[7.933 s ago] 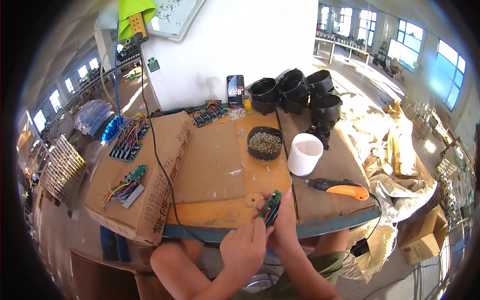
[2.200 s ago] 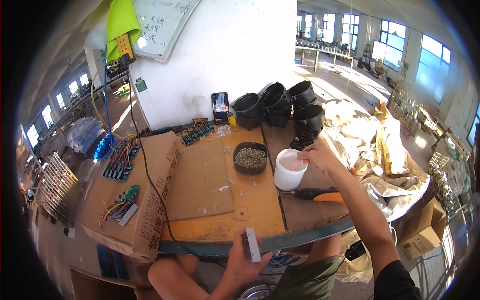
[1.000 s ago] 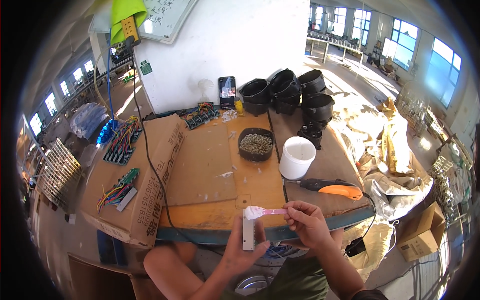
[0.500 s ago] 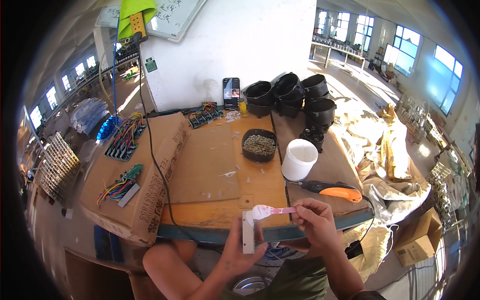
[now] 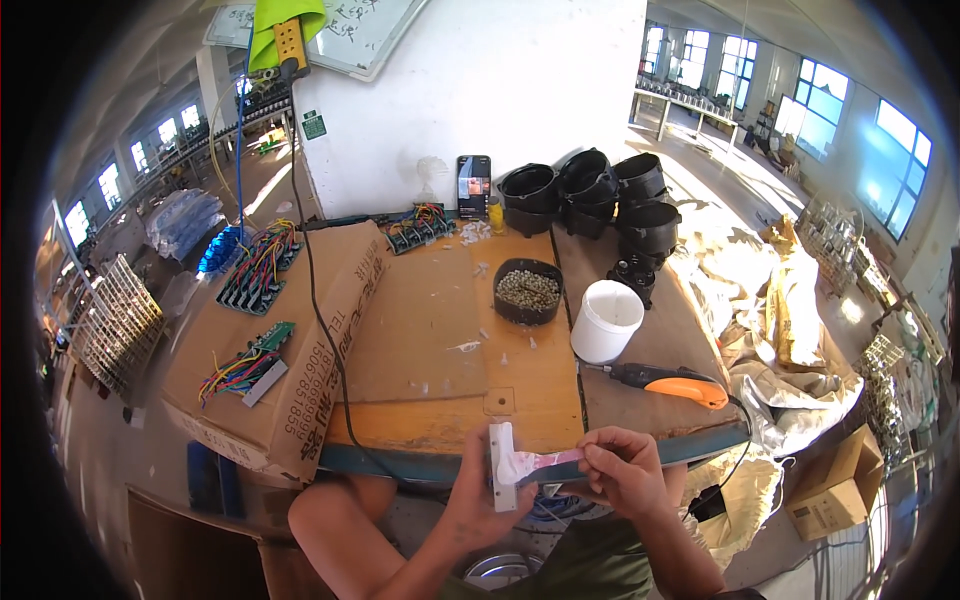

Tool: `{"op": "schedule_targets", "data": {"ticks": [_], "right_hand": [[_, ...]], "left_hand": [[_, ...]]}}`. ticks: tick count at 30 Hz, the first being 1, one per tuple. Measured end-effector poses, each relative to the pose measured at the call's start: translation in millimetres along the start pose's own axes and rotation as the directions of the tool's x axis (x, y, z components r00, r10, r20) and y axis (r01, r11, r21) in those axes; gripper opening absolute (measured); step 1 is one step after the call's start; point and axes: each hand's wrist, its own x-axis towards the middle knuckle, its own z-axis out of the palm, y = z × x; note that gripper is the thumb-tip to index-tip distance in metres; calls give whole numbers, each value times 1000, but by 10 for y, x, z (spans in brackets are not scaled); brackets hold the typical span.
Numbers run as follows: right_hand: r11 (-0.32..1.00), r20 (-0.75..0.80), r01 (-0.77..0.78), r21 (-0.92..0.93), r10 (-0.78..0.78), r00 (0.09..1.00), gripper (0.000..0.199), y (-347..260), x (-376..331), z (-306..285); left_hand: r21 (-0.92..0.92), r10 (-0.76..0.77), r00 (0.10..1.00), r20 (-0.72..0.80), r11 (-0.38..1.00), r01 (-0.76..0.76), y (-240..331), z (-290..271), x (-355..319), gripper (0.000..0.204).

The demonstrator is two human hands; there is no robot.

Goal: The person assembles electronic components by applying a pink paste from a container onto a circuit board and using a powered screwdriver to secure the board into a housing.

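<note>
What the small white block [image 5: 501,466] is cannot be made out; the left hand [image 5: 480,500] grips it upright just below the workbench's [image 5: 520,390] near edge, while the right hand [image 5: 622,472] pinches a pinkish spatula [image 5: 545,461] whose tip touches it. On the workbench, a white tub [image 5: 607,320] stands between a black bowl of beads [image 5: 528,290] and an orange-handled tool [image 5: 672,382]; a printed cardboard box [image 5: 290,350] lies left

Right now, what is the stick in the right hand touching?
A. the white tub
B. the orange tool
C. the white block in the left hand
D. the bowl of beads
C: the right hand holds a pink stick whose white tip lies on the white block held upright by the left hand.
</note>
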Motion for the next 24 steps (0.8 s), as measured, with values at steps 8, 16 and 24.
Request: {"op": "schedule_targets", "data": {"ticks": [8, 16, 24], "right_hand": [[991, -73, 38, -131, -48, 996, 12, -3, -58, -6], [990, -126, 118, -72, -126, 984, 14, -369, 111, 19], [667, -94, 358, -653, -541, 836, 17, -1294, 942, -551]], "left_hand": [[-63, -71, 997, -27, 996, 69, 1, 15, -18, 67], [-253, -173, 980, 104, 948, 194, -145, 59, 22, 66], [-624, -294, 939, 176, 705, 338, -152, 106, 19, 57]]}}
